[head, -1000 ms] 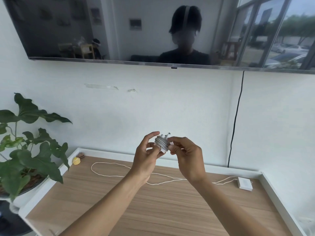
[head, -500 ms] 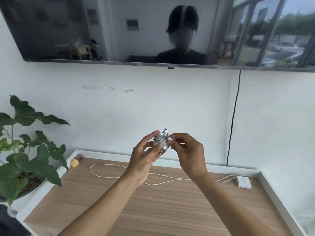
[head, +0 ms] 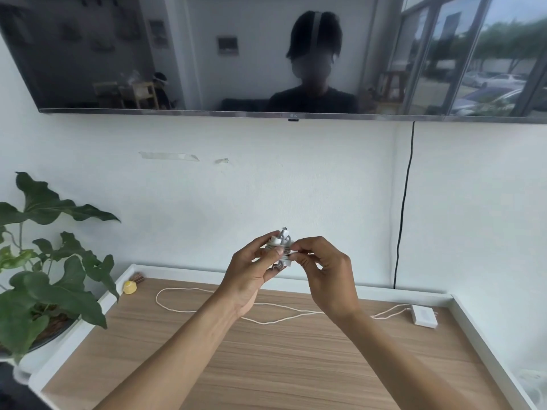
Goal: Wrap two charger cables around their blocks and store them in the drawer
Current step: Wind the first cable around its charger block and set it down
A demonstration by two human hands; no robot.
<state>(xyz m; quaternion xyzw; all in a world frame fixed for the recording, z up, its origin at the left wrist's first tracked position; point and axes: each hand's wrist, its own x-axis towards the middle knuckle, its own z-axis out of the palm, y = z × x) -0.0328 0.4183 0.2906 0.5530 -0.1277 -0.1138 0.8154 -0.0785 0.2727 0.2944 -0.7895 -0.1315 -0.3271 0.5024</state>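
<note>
Head view: above the table (head: 296, 365), at centre, the left hand (head: 251, 270) curls round the wrapped charger block (head: 282, 247) while the right hand (head: 325, 276) pinches its coils. It looks light and rigid, the cord springy — best gripped across the coils. Its connector tip points to 12 o'clock, long axis upright. The second block (head: 424, 316) lies at 4 o'clock, its cable (head: 266, 322) loose toward 9.

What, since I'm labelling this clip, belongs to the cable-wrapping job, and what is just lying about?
Job: wound charger held by left hand and right hand; loose white cable; white charger block.
Lying about: potted plant; small yellow object; wall TV; black cord.
</note>
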